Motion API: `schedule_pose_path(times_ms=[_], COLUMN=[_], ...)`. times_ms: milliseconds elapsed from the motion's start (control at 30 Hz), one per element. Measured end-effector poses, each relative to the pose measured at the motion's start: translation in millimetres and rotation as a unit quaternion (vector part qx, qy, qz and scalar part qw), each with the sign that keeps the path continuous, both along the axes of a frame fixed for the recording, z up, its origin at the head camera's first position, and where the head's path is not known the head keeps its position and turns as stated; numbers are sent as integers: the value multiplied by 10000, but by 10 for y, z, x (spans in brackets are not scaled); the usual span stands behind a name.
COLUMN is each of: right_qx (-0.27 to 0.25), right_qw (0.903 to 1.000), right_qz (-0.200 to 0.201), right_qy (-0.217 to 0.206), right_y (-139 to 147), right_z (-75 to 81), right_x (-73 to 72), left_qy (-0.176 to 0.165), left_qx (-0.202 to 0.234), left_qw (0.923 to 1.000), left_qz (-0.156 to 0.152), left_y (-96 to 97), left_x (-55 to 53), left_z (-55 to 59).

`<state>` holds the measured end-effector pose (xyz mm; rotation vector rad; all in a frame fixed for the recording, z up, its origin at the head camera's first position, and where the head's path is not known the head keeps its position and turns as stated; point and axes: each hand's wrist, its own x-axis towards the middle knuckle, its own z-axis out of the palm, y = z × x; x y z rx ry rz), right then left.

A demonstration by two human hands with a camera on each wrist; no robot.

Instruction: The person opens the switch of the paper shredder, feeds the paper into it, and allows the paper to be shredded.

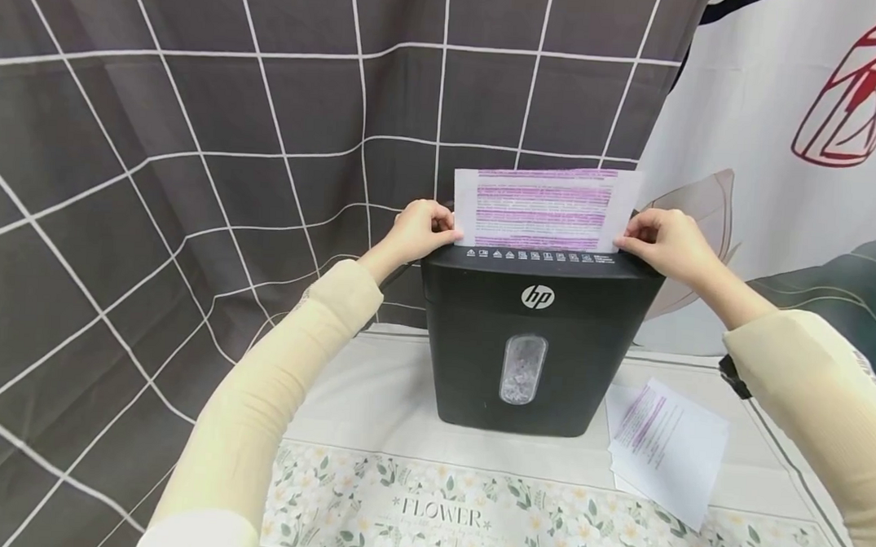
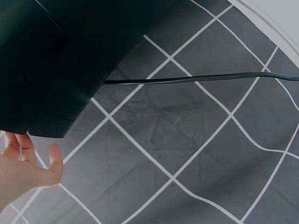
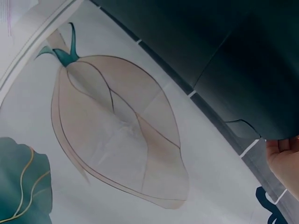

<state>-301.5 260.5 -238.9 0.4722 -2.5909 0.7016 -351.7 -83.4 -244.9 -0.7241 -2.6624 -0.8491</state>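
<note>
A black HP paper shredder [image 1: 472, 340] stands upright, a small window in its front showing white shreds. Purple-marked printed paper [image 1: 544, 205] rises from the top of the shredder, its lower edge at the slot. My left hand [image 1: 427, 226] pinches the sheet's left edge low down, and my right hand [image 1: 658, 237] pinches the right edge at the same height. In the left wrist view the left hand [image 2: 32, 163] is at the shredder's top edge, its grip on the paper hidden. Only part of the right hand [image 3: 284, 161] shows in the right wrist view.
More printed sheets [image 1: 682, 464] lie loosely stacked right of the shredder on a floral mat [image 1: 369, 507]. Behind hangs a dark grid-patterned cloth [image 1: 268, 119]. A black cord [image 2: 187, 78] runs from the shredder.
</note>
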Motion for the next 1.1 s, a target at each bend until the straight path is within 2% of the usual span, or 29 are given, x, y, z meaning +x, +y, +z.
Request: schedule_pose_path(times_ms=[267,467,667,767,967,1100], right_qx=[-118,-243,-360,-489,-700,-744], right_qw=[9999,9995,9985,9980,9972,9966], right_qz=[90,166,355,370,265,349], right_qy=[15,136,219,177,67,-4], right_y=[-26,-44,-31,-31,-46,-41], right_z=[32,41,39,29,-3,-15], right_x=[-1,-2,-17,-10,15,28], left_qy=[-73,-245,-101,-92,-255,-306], left_qx=[160,357,519,630,818,878], left_qw=[9998,9989,9985,9979,9960,9951], left_qz=[-9,-195,-138,-105,-239,-324], left_y=[33,56,60,71,103,109], left_x=[24,34,35,41,69,84], left_z=[33,32,29,32,19,-1])
